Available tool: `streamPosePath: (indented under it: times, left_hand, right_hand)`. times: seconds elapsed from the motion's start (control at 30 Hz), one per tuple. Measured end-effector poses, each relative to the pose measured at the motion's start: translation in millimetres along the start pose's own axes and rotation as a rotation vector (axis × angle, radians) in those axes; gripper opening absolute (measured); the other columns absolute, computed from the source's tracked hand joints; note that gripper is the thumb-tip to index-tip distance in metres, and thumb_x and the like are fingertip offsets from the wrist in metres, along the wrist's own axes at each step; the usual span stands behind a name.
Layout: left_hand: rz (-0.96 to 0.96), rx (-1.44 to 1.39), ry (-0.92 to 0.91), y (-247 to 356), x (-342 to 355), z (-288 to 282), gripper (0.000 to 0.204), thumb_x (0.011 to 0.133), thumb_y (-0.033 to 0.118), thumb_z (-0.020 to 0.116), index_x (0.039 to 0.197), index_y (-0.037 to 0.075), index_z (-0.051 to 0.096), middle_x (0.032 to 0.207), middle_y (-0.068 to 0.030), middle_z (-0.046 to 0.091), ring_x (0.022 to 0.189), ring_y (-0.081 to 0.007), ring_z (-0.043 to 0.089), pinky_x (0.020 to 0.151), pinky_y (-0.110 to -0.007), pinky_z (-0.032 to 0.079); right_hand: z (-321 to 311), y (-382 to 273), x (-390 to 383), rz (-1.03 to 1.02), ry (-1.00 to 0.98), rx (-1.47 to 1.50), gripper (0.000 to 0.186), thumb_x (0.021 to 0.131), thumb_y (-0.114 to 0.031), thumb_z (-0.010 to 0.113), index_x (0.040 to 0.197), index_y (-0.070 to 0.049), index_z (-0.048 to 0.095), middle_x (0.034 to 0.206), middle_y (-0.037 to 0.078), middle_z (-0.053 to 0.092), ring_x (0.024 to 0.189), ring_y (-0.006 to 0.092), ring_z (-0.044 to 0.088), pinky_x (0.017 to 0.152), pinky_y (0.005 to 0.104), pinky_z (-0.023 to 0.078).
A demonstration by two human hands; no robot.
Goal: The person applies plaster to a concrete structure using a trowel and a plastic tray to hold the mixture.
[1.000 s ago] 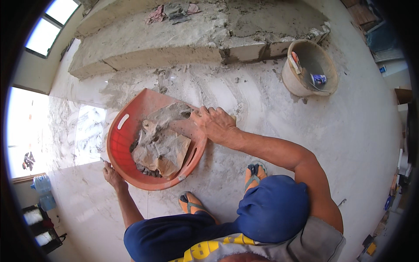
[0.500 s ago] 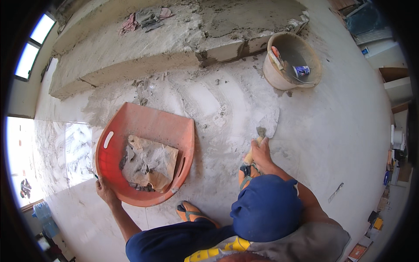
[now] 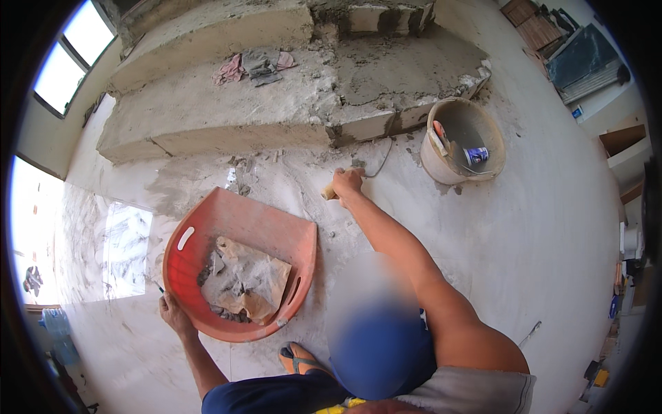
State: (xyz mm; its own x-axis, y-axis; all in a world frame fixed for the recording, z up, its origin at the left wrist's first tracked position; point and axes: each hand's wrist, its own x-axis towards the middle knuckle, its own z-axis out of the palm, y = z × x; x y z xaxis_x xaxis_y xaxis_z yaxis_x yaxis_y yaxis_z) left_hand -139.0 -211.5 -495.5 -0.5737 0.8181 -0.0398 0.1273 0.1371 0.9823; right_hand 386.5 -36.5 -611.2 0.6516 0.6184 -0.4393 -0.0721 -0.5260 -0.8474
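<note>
My left hand (image 3: 176,316) is closed on the near-left rim of an orange plastic scoop-shaped tub (image 3: 265,212). A thin dark stick-like thing shows beside those fingers; I cannot make out what it is. In the tub lie a torn, dusty brown paper bag (image 3: 252,272) and grey rubble (image 3: 227,314). My right arm stretches forward, and my right hand (image 3: 348,183) grips the wooden handle of a trowel (image 3: 327,192). The trowel's blade is seen nearly edge-on, close to the floor in front of the lowest step. Loose crumbs lie around it.
Rough concrete steps (image 3: 227,134) rise ahead, with crumpled rags (image 3: 258,67) on one tread. A dirty bucket (image 3: 436,157) holding tools and a small blue-and-white can (image 3: 476,155) stands at the right. Behind my left hand, water bottles (image 3: 61,334) stand by the doorway.
My right hand has carried the trowel forward and left, from the floor near my foot toward the lowest step. My left hand keeps its hold on the tub. The view shows more of the steps.
</note>
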Motion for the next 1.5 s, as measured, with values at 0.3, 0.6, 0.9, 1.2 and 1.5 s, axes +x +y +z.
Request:
streamPosePath:
  times: [0.3,0.6,0.9,1.2,1.5]
  left_hand:
    - [0.16,0.25,0.048,-32,9,-12,0.039,0.112,0.031,0.052,0.084,0.003,0.054,0.078,0.0007,0.049,0.075,-0.0112,0.043,0.068,-0.03,0.041]
    - [0.096,0.233,0.073,-13,4,-6,0.039,0.111,0.034,0.054,0.088,0.003,0.059,0.079,0.0008,0.053,0.074,-0.0103,0.045,0.068,-0.03,0.042]
    - [-0.047,0.108,0.116,-5,6,-27,0.036,0.108,0.039,0.06,0.095,0.005,0.061,0.08,0.001,0.06,0.072,-0.0082,0.055,0.061,-0.028,0.046]
    - [-0.024,0.199,-0.092,7,-4,-10,0.034,0.103,0.034,0.071,0.091,0.005,0.058,0.083,0.0001,0.06,0.074,-0.0087,0.053,0.066,-0.028,0.047]
    - [-0.017,0.21,-0.11,-2,1,-16,0.033,0.104,0.032,0.068,0.09,0.004,0.06,0.086,-0.0004,0.061,0.076,-0.0086,0.052,0.067,-0.027,0.046]
  right_hand:
    - [4,3,-1,-0.077,0.046,0.389,0.056,0.102,-0.028,0.062,0.133,0.002,0.027,0.129,0.027,0.052,0.108,0.0388,0.068,0.067,0.0476,0.069]
    - [-57,53,-107,-0.3,-0.372,0.136,0.044,0.104,-0.026,0.06,0.123,-0.001,0.031,0.105,0.021,0.055,0.063,0.0323,0.07,0.052,0.0442,0.062]
    - [-104,29,-251,-0.72,-0.865,-0.501,0.043,0.099,-0.021,0.064,0.129,0.0,0.041,0.104,0.035,0.064,0.093,0.0528,0.069,0.074,0.0575,0.055]
    - [-206,19,-138,-0.471,-0.858,-0.677,0.047,0.099,-0.044,0.068,0.117,-0.004,0.052,0.097,0.023,0.069,0.085,0.0371,0.068,0.077,0.0497,0.053]
    - [-213,-47,-9,-0.144,-0.973,-0.916,0.041,0.098,-0.04,0.07,0.108,-0.001,0.064,0.07,0.006,0.055,0.056,0.0149,0.052,0.047,0.034,0.042]
